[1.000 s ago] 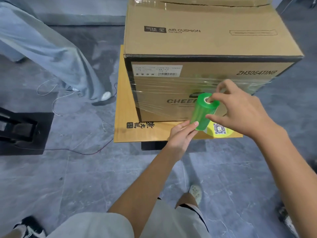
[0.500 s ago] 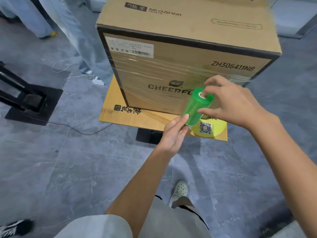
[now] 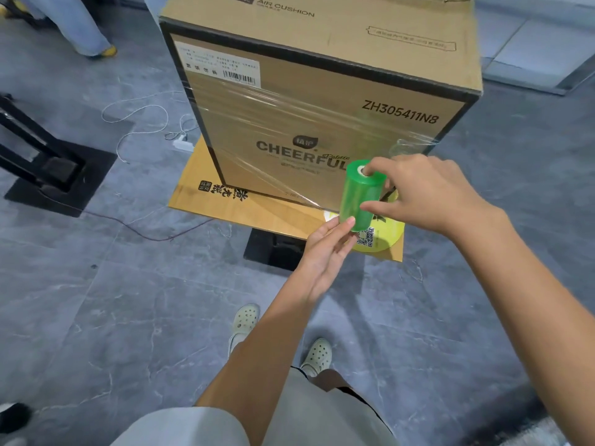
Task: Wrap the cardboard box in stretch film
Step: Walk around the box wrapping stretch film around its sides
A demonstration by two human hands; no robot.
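A large cardboard box (image 3: 322,101) printed CHEERFUL stands on a flat cardboard sheet (image 3: 225,201) on a small black stand. Clear stretch film bands its lower half and runs from the left corner down to a green film roll (image 3: 360,194) held upright in front of the box's near face. My right hand (image 3: 428,194) pinches the roll, a finger in its top core and the thumb on its side. My left hand (image 3: 325,252) supports the roll's bottom end with its fingertips.
Grey tiled floor all around. A black metal frame (image 3: 42,156) stands on the left, with a white cord (image 3: 141,123) and a thin dark wire on the floor. Another person's legs (image 3: 83,27) are at the top left. My own shoes (image 3: 244,320) are below the hands.
My view has moved around the box towards its left corner. Both hands kept hold of the roll, which now sits further right along the near face, with more film drawn out.
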